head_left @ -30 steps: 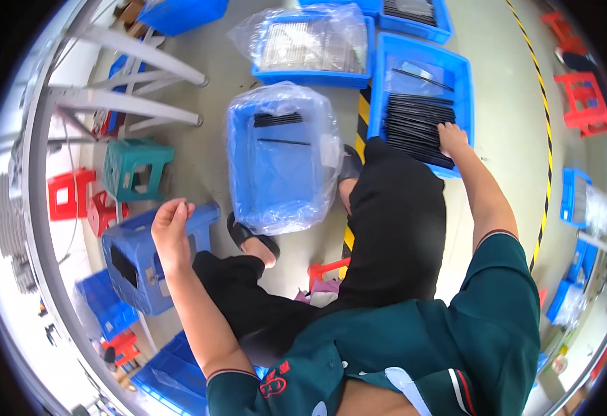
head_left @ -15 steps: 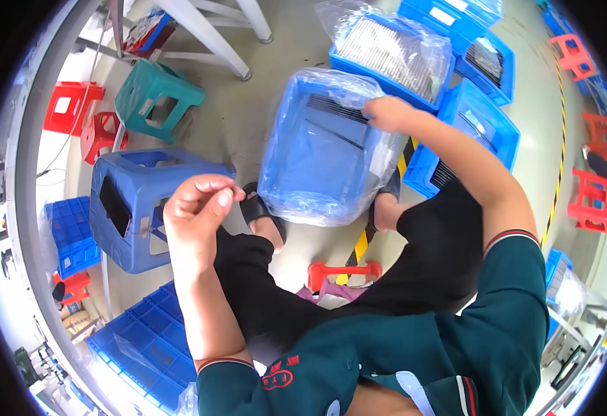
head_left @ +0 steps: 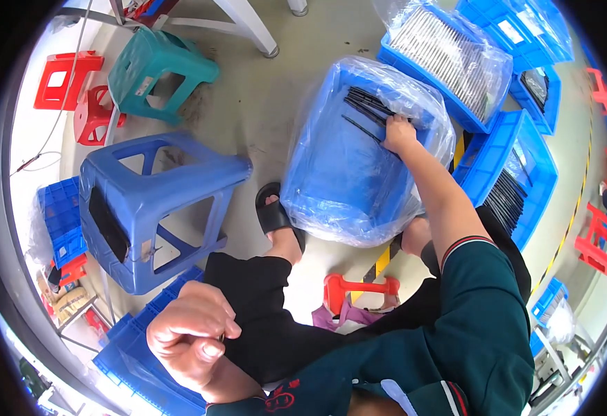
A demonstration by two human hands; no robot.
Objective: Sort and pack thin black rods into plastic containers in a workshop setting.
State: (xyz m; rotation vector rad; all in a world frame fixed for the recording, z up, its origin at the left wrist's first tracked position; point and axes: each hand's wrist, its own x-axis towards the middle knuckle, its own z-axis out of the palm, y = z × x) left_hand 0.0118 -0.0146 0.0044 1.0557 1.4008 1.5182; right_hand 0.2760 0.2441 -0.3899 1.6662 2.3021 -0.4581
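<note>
Now my right hand (head_left: 400, 134) is further into the blue bin lined with plastic (head_left: 359, 166) than half a second ago, when it was only at the bin's right edge. Its fingers are bent down on the bundle of thin black strips (head_left: 366, 111) in the far corner of the bin, touching them; I cannot tell if they truly grip. My left hand (head_left: 189, 333) has come lower and closer to me, beside my knee, well apart from the bin. It is closed almost to a fist, thumb pressed on the fingers, and what is inside I cannot tell. The blue stool (head_left: 154, 208) stands near this hand.
</note>
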